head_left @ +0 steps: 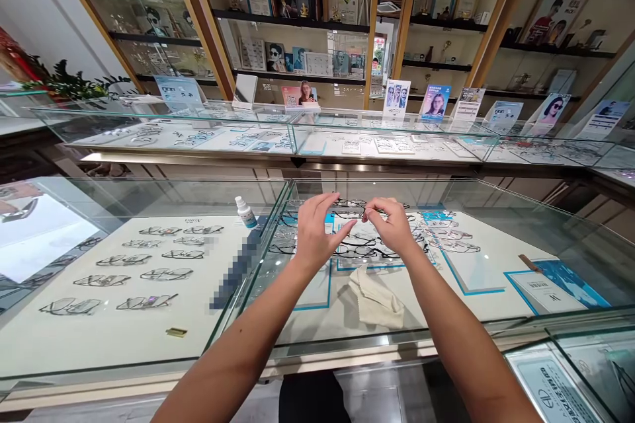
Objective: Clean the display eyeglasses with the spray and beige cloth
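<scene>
Both arms reach over a glass display case holding rows of eyeglasses. My left hand has its thumb and fingers apart, near the back rows of frames, and holds nothing that I can see. My right hand is curled, thumb and fingertips pinched at the edge of a dark-rimmed pair of eyeglasses between the hands. Its far side is partly lost among the frames behind. Below the hands lie black-framed eyeglasses in a row. A crumpled cream cloth rests nearer to me.
At left, a white spray bottle stands beyond rows of eyeglasses. A small gold clip-like piece lies near the front. Blue-edged cards are at right. Glass edges divide the case. Another counter runs behind.
</scene>
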Available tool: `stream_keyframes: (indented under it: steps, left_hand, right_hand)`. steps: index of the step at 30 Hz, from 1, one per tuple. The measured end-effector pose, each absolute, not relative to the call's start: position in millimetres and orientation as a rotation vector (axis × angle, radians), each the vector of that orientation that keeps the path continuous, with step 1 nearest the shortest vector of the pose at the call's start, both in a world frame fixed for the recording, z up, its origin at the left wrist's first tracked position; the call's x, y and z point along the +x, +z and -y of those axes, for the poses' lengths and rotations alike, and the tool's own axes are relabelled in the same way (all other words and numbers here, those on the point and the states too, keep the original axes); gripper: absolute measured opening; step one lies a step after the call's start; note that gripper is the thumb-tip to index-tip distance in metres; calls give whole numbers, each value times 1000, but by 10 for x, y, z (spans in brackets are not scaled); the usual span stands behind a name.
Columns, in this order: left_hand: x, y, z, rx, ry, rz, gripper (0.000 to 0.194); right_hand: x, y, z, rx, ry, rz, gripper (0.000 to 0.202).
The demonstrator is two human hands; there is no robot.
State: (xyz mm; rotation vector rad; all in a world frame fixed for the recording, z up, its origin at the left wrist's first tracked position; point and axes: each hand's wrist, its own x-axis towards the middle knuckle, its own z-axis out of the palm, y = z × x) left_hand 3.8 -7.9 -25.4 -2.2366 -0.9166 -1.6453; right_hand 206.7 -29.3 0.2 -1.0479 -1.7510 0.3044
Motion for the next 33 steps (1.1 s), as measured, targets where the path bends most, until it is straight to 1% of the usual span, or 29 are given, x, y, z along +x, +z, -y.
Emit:
stream_keyframes:
  steps: [11,16,17,21,23,33]
  left_hand:
    - [34,-246,79,-2199,-1687,911,56]
    - [33,-199,100,-2179,-1768,939,54]
    - [27,-186,99,-2163,-1799,962,53]
    - [-5,-146,85,-2077,-1938,1117,52]
    - [-16,-138,76,-2039,-1992,1186,51]
    - [-8,-130,74,-1979,-2084,1347,49]
  right_hand:
    - [2055,-1,327,-1016,216,1755,23]
    - [2056,15,351,-953,59,1706,11]
    - [2055,17,354,-943,25,1679,13]
    - [2039,4,354,-963,-82,1589,40]
    - [2022,-10,347,-983,-117,1579,46]
    - [1963,-49,333,-1064,-96,1541,52]
